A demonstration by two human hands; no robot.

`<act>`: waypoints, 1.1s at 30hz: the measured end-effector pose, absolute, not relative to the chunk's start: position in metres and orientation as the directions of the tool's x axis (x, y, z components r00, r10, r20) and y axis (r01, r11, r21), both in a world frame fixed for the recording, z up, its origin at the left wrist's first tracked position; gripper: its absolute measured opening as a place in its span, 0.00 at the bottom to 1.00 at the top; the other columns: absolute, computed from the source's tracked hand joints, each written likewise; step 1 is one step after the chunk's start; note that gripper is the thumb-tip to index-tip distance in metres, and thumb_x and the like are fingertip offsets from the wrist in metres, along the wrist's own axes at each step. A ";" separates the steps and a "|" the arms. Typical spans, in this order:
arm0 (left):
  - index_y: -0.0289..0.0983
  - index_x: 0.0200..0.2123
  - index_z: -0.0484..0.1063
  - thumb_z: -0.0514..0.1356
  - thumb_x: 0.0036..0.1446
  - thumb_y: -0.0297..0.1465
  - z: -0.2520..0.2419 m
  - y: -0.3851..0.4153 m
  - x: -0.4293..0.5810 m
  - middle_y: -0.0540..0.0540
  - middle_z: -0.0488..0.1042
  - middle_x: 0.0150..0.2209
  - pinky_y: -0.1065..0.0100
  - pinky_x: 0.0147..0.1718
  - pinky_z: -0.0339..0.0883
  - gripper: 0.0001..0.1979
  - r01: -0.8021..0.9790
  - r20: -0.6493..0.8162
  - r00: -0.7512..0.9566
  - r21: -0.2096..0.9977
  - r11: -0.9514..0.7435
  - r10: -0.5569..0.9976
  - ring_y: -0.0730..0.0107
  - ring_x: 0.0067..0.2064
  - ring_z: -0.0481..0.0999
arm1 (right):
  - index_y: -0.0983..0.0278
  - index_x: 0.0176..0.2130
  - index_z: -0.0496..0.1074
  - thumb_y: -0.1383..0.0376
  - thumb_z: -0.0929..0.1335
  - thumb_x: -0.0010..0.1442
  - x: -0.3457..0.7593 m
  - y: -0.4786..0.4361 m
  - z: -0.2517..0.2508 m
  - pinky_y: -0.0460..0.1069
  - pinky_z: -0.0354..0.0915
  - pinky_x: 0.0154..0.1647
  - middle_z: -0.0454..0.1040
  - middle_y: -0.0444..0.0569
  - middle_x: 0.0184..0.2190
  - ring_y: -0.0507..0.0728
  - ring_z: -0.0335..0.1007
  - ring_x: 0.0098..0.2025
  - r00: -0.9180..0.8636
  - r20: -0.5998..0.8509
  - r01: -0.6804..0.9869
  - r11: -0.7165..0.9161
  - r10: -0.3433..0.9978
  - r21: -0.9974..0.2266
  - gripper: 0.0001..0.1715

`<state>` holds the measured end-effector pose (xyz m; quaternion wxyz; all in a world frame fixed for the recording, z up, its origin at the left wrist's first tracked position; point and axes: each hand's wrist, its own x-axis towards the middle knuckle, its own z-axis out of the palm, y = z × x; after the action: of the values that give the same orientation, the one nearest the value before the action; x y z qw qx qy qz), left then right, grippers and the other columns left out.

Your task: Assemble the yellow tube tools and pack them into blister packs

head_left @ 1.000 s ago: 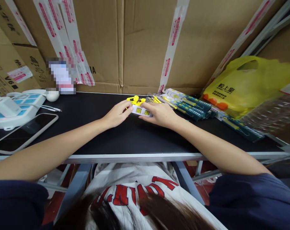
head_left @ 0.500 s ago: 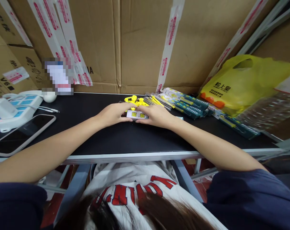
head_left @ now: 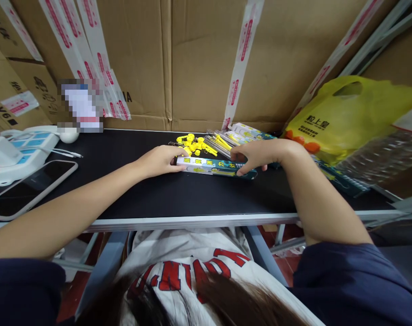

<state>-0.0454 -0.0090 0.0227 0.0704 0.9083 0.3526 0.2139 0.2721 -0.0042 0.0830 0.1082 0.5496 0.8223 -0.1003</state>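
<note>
A long flat packet (head_left: 212,165), white at the left and dark teal at the right with yellow characters, lies on the black tabletop (head_left: 158,194). My left hand (head_left: 160,160) pinches its left end with closed fingers. My right hand (head_left: 260,155) grips its right end, thumb underneath and fingers curled over the top. Just behind the packet sits a small heap of yellow plastic pieces (head_left: 192,144). A fanned pile of similar teal packets (head_left: 241,135) lies behind my right hand, partly hidden by it.
Taped cardboard boxes (head_left: 199,63) wall off the back. A yellow plastic bag (head_left: 355,117) and a clear bag (head_left: 385,158) fill the right side. At left lie a power strip with a charger (head_left: 18,151) and a phone (head_left: 32,183). The table's metal front edge (head_left: 192,222) runs below.
My right hand slid right along the packet to its far end, uncovering the packet's full length. My left hand stayed on the left end.
</note>
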 end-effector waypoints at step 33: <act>0.37 0.40 0.69 0.64 0.53 0.31 0.042 -0.012 -0.056 0.47 0.73 0.39 0.69 0.34 0.62 0.11 0.734 0.611 0.432 0.189 -0.652 0.663 0.69 0.36 0.70 | 0.61 0.39 0.72 0.49 0.76 0.48 0.284 0.023 0.091 0.52 0.76 0.31 0.72 0.52 0.42 0.58 0.72 0.38 -0.452 0.014 0.650 0.340 0.892 -0.680 0.24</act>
<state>-0.0555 -0.0116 0.0424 -0.0526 0.8445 0.4137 0.3361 0.2836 0.0230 0.0908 -0.1965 0.4850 0.7946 -0.3078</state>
